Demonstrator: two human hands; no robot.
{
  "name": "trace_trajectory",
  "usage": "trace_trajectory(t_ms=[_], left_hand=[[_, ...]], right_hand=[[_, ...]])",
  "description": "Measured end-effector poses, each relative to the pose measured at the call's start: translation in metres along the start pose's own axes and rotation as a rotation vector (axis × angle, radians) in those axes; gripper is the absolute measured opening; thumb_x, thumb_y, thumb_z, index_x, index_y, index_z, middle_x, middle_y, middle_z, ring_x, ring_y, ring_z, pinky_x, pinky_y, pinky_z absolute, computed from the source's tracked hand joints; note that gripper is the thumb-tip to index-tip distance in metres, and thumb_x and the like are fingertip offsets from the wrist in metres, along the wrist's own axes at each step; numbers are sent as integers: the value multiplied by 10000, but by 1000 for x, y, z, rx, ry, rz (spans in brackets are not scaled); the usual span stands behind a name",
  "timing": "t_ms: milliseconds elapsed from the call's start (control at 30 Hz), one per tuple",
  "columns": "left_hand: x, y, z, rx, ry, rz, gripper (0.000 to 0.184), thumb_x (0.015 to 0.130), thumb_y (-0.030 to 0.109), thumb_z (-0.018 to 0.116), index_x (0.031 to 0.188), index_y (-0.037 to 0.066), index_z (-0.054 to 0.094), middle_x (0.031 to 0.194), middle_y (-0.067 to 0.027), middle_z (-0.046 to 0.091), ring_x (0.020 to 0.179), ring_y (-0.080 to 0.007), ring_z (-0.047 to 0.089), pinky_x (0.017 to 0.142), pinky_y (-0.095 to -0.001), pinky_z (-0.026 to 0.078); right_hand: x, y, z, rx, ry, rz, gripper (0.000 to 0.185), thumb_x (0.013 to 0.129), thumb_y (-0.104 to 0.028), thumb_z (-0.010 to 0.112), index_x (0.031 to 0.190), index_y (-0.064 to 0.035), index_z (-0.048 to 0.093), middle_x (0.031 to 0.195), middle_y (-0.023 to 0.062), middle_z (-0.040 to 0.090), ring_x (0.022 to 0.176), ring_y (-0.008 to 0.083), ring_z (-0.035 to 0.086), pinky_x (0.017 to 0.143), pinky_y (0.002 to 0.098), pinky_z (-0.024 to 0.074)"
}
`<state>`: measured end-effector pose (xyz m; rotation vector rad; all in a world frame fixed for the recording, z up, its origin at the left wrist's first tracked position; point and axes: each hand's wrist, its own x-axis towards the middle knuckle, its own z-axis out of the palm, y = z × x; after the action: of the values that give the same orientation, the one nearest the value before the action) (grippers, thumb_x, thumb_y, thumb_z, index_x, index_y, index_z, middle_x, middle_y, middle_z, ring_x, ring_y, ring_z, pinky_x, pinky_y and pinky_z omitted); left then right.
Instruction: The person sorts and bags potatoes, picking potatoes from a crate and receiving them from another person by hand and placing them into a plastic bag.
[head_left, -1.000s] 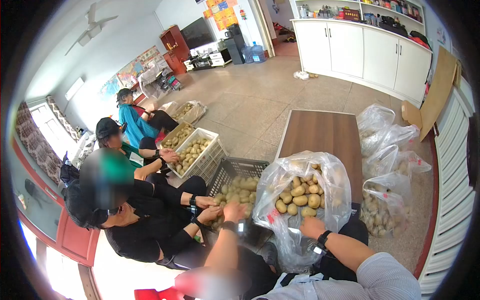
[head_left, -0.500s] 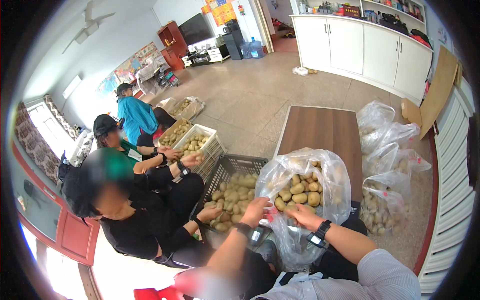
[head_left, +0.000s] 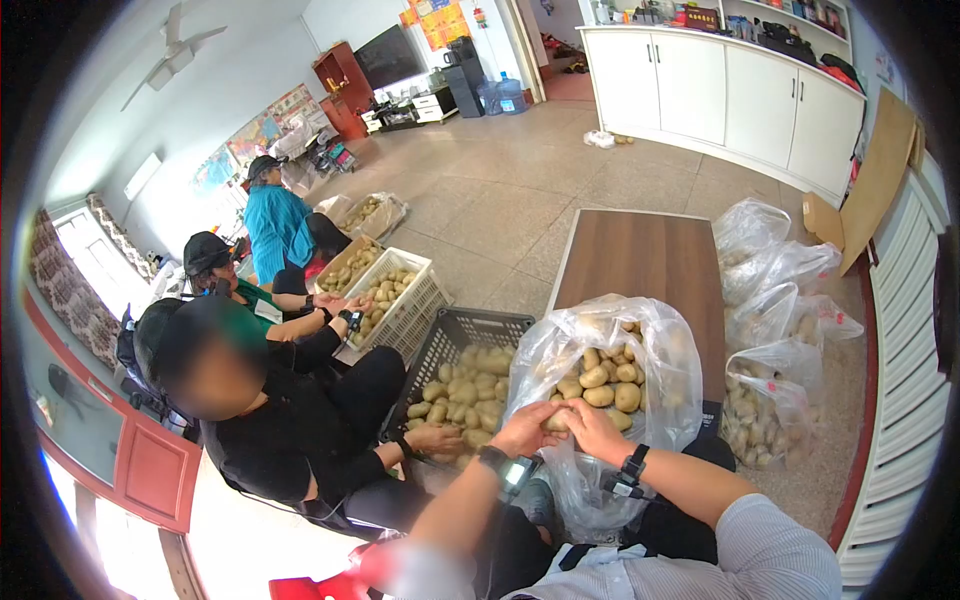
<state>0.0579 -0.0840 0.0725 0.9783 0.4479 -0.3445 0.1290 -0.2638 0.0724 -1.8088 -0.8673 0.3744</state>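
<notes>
Just over the near left edge of the clear plastic bag [head_left: 677, 375], one potato [head_left: 556, 421] sits between the person's two hands. The left hand [head_left: 524, 430] has its fingers curled around it from the left, and the right hand [head_left: 594, 432] grasps it from the right — which of the two bears its weight, I cannot tell. A dark wristband circles each wrist.

Inside the bag, whose mouth gapes wide, lies a heap of loose potatoes [head_left: 600, 396]. Behind the bag stretches a brown tabletop [head_left: 640, 262]. Left of the bag, just beside it, stands a grey crate [head_left: 492, 321] partly filled with more potatoes; a co-worker in black [head_left: 275, 450] sits beyond that crate with one hand [head_left: 434, 439] at its near side — whether those fingers grip anything is unclear.

Farther left and behind the bag come a white crate [head_left: 421, 308] of potatoes, then a co-worker in green [head_left: 250, 293] and a co-worker in blue [head_left: 276, 230]. Right of the bag, several plastic sacks [head_left: 768, 400] rest on the floor. Well behind it, a white cabinet [head_left: 690, 92] lines the wall.
</notes>
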Motion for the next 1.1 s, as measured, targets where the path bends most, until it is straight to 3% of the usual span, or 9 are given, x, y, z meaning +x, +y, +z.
trace_trajectory(t_ms=[300, 333, 433, 467, 533, 700, 800, 967, 1100], left_hand=[[-4, 4, -65, -172, 256, 231, 355, 976, 287, 515, 1231, 40, 503, 1122, -146, 596, 885, -269, 652, 742, -378, 561], [5, -8, -91, 113, 329, 420, 360, 976, 286, 514, 1237, 38, 500, 1142, -154, 584, 880, -288, 649, 757, -394, 559], [-7, -1, -111, -230, 403, 384, 359, 979, 266, 505, 1255, 38, 487, 1177, -176, 563, 935, -338, 633, 782, -419, 557], [6, -19, -152, 433, 537, 562, 357, 984, 256, 494, 1268, 39, 476, 1189, -175, 557, 960, -351, 622, 787, -426, 557], [-16, 8, -101, -389, 558, 389, 347, 991, 230, 477, 1281, 40, 465, 1205, -163, 554, 1023, -350, 595, 789, -433, 560], [-18, 7, -109, -349, 626, 389, 306, 1016, 175, 388, 1281, 35, 448, 1249, -124, 526, 1078, -298, 573, 858, -485, 550], [6, -18, -176, -263, 569, 419, 303, 1018, 166, 380, 1278, 24, 444, 1260, -120, 512, 1099, -291, 561, 869, -482, 551], [-13, -4, -141, -361, 640, 363, 310, 1018, 163, 396, 1282, 5, 433, 1291, -119, 482, 1117, -291, 546, 873, -467, 560], [-15, -5, -145, -386, 666, 389, 336, 978, 182, 450, 1266, 9, 438, 1249, -113, 484, 1061, -379, 576, 781, -468, 553]], right_hand=[[-21, 55, -31, -444, -98, -46, 449, 868, -291, 621, 1231, -56, 504, 1170, 207, 546, 982, 398, 600, 798, 477, 503], [-25, 51, -33, -495, -142, 44, 433, 855, -268, 627, 1220, -62, 518, 1160, 199, 544, 983, 395, 600, 798, 478, 504], [-32, 48, -31, -549, -147, 76, 379, 830, -216, 627, 1170, -66, 551, 1139, 189, 540, 965, 388, 608, 792, 484, 507], [-34, 48, -30, -556, -106, 13, 341, 818, -187, 622, 1132, -66, 569, 1128, 186, 537, 946, 385, 615, 787, 488, 510], [-35, 54, -23, -608, -72, 0, 288, 811, -162, 606, 1079, -62, 575, 1123, 184, 534, 926, 384, 621, 765, 489, 517], [-32, 72, -16, -734, -87, 59, 350, 751, -124, 624, 1093, -80, 566, 1198, 183, 513, 866, 381, 651, 708, 488, 538], [-33, 74, -18, -769, -105, 67, 297, 786, -114, 577, 1081, -84, 564, 1178, 200, 520, 762, 393, 658, 654, 491, 542], [-34, 80, -16, -844, -114, 13, 220, 825, -107, 527, 1042, -90, 560, 1108, 204, 533, 675, 371, 658, 582, 491, 533], [-34, 82, -17, -872, -119, 7, 202, 829, -111, 523, 1027, -87, 554, 1043, 202, 544, 662, 357, 656, 561, 484, 525]])
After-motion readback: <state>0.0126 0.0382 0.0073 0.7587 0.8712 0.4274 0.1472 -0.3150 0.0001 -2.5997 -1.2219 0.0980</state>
